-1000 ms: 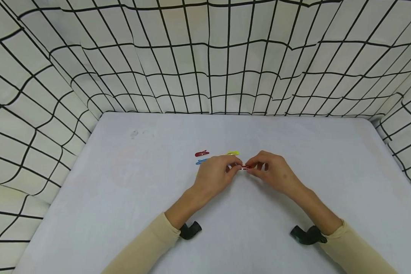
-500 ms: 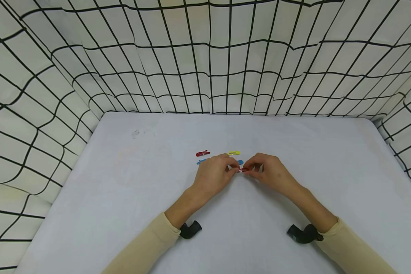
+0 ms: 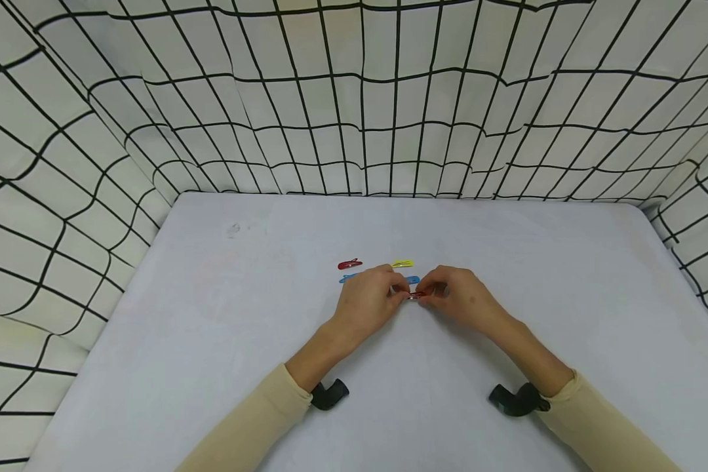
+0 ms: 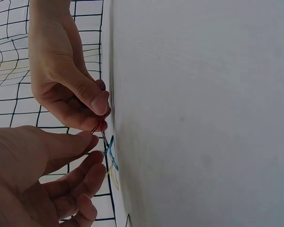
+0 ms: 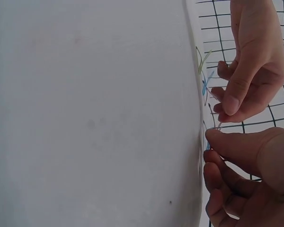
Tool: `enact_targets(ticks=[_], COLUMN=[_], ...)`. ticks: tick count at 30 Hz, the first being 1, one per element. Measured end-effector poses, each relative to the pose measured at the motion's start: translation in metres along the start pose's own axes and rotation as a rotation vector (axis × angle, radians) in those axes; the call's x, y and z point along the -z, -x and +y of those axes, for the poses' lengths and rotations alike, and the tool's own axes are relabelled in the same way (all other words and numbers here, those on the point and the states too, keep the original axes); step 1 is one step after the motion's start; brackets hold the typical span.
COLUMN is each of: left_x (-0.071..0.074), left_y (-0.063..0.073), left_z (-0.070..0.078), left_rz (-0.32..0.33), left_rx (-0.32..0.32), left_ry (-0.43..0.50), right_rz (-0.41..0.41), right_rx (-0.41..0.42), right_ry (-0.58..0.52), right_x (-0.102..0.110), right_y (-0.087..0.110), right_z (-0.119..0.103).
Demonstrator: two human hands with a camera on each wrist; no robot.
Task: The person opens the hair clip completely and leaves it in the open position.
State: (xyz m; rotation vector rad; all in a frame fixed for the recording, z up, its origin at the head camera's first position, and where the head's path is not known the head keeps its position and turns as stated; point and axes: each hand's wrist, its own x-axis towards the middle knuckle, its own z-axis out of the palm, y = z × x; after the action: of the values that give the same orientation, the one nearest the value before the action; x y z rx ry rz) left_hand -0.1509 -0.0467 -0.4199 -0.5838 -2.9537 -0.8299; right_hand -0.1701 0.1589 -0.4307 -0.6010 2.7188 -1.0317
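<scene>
A small red hair clip is held between my two hands over the middle of the table. My left hand pinches its left end with thumb and fingertips, and my right hand pinches its right end. Fingertips cover much of the clip. In the left wrist view the red clip's thin arms show between the two hands. Behind the hands lie a blue hair clip and a yellow one. Another blue clip is partly hidden by my left hand, with a second red clip beyond it.
The white table stretches out on both sides of the hands. White walls with a black grid net rise behind it and at the sides. A black curved piece sits at the left wrist, a similar one at the right.
Both hands have come slightly nearer the body with the red hair clip, uncovering more of the blue clip behind. The right hand has shifted a little left, closer to the left hand.
</scene>
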Motion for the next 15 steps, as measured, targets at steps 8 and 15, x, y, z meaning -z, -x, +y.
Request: enact_targets(ticks=[8,15], left_x=[-0.0017,-0.0012], left_y=[-0.0011,-0.0012], left_z=[0.0004,0.0009], left_rz=[-0.037,-0.049], left_rx=[0.009,0.019], left_ry=[-0.01,-0.004], right_rz=[-0.01,-0.008], right_rx=[-0.003,-0.003], right_ry=[0.033,0.062], right_x=[-0.0012,-0.0018], right_y=[-0.0002,-0.001], right_z=[-0.0005,-0.001])
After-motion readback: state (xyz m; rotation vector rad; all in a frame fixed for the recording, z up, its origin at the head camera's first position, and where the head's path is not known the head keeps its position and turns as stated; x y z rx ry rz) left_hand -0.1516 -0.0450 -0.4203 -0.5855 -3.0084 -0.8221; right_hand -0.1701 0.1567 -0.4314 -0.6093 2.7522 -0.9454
